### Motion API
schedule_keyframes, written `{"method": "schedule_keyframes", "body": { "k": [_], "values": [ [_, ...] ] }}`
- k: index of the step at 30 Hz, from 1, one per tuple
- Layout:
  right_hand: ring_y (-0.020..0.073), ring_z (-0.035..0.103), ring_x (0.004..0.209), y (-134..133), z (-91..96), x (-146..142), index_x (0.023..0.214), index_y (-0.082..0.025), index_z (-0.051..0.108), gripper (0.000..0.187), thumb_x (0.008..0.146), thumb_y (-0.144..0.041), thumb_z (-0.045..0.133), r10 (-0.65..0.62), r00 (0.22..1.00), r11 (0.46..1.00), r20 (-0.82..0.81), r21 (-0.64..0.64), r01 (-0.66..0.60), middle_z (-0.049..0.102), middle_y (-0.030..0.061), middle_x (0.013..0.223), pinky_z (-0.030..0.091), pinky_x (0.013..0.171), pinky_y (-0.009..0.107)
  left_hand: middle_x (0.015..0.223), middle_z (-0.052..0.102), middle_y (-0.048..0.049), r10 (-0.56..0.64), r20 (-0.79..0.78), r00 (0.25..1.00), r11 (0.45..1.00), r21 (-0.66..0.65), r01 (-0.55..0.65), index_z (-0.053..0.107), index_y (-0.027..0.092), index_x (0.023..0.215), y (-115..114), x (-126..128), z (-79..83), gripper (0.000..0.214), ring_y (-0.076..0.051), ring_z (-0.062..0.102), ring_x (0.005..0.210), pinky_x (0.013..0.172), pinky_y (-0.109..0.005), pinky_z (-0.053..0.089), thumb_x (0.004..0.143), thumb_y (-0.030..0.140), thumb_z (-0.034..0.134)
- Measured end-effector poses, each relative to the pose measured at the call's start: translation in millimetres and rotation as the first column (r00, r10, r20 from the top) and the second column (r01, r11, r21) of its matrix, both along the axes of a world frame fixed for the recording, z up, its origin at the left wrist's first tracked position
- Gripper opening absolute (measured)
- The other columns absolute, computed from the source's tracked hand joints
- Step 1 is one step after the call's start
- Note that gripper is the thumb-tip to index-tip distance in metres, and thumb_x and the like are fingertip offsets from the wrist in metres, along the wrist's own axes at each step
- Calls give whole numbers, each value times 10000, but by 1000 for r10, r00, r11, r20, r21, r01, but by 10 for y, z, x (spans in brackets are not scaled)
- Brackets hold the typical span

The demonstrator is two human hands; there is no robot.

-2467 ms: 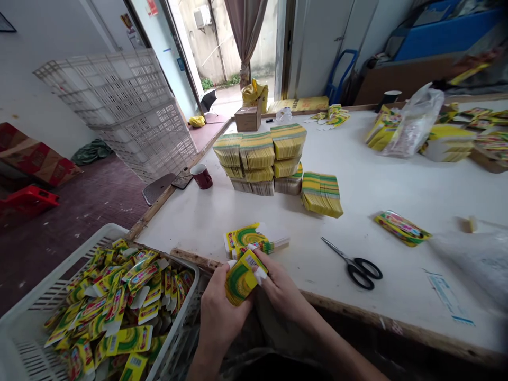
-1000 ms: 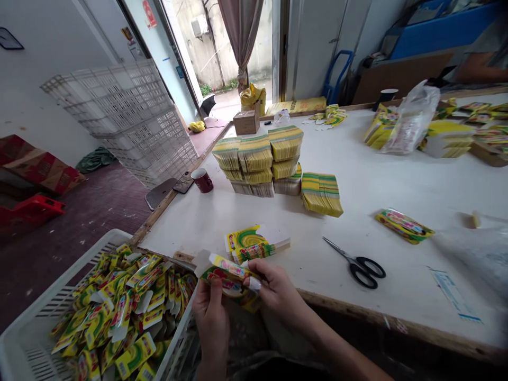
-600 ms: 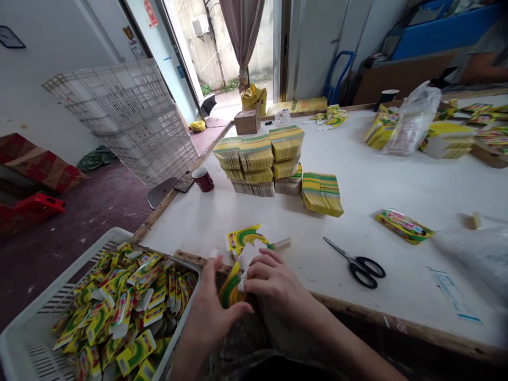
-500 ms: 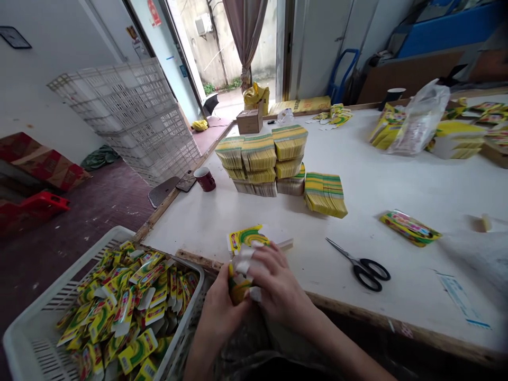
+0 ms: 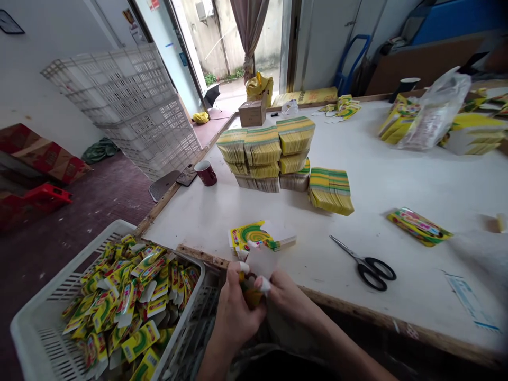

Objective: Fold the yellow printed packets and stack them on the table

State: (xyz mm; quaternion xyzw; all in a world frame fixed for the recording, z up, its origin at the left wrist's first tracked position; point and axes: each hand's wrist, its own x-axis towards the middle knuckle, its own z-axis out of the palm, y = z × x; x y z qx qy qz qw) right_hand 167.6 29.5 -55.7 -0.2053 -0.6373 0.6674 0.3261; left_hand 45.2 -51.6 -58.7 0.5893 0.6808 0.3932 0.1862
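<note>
At the table's near edge, my left hand [image 5: 238, 309] is closed round a small yellow printed carton [image 5: 253, 297], mostly hidden by the fingers. My right hand [image 5: 291, 297] is closed at the carton's right side, its thumb pressed near the top. White coverings wrap several fingertips. Just beyond the fingers lies a small pile of flat yellow-and-green cartons [image 5: 250, 233]. On my left, a white plastic basket [image 5: 29, 323] holds many small cartons [image 5: 127, 299] in a loose heap.
Stacked bundles of flat cartons [image 5: 262, 143] stand mid-table, with another bundle [image 5: 331, 190] beside them. Black-handled scissors [image 5: 373, 272] and a printed packet [image 5: 419, 226] lie to the right. A dark red mug [image 5: 205, 173] and a phone [image 5: 186, 174] are near the left edge. White crates [image 5: 130, 111] stand beyond.
My right hand has drawn back from over the carton to its right side, uncovering more of the flat pile. My left hand still grips the carton. The view has shifted slightly.
</note>
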Motion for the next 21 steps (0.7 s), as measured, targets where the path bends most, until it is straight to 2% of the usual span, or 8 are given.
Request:
{"method": "schedule_keyframes", "body": {
  "k": [2,4,6,8,12,14,17,21],
  "values": [
    [249,565,1183,-36,6,17,1365,-226,519,443,925,-270,548,23,999,984,26,174,-27,601,95,1310,453,1024,400,1052,607,-84,32,3,999,999,16,-32,322,221,1239,24,2,-53,607,-241,652,915,769,-382,551,716,165,626],
    [242,493,1299,-44,-6,32,1404,-258,487,490,927,-148,483,-31,999,951,29,309,20,519,86,1424,392,1095,414,1220,547,-160,109,-72,991,990,93,-102,288,208,1311,38,8,-129,693,-307,590,1120,904,-472,512,716,187,643],
    [238,473,1330,-21,-40,44,1380,-268,521,481,938,-112,415,-144,989,926,16,355,129,526,90,1424,373,1115,433,1267,516,-175,198,-164,966,977,111,-182,341,206,1304,34,1,-184,659,-347,524,1209,990,-551,441,712,166,630],
    [269,418,1374,14,-87,59,1409,-243,489,476,945,-152,434,-194,979,903,58,399,156,497,127,1447,352,1123,471,1198,570,-151,233,-197,952,973,51,-227,405,202,1263,10,-33,-192,596,-341,562,1146,968,-561,452,707,135,606],
    [375,356,1395,56,-143,113,1454,-159,413,563,908,-202,545,-36,947,848,320,511,-140,287,245,1545,417,1051,516,1104,648,-131,218,-245,945,974,0,-225,486,180,1193,-48,-159,-83,546,-323,625,1031,880,-500,518,676,178,661],
    [356,446,1341,85,-114,161,1376,-159,505,467,909,-151,519,-25,927,824,375,532,-193,340,245,1514,456,1016,483,1066,673,-123,179,-281,943,981,-21,-193,527,177,1149,-58,-214,2,513,-318,641,1002,864,-480,530,673,248,706],
    [275,544,1241,168,16,254,1171,-186,632,348,883,-56,486,-1,930,802,367,556,-219,507,167,1374,468,1002,410,1030,689,-115,97,-292,951,992,-51,-117,558,170,1114,-47,-247,121,504,-297,659,962,828,-442,549,688,370,738],
    [223,594,1098,234,163,312,1059,-205,635,329,810,-8,544,62,924,805,377,528,-269,588,94,1171,492,942,353,1018,691,-107,53,-366,929,998,-20,-64,570,170,1096,-17,-221,186,486,-294,654,957,830,-445,544,693,378,746]
  ]
}}
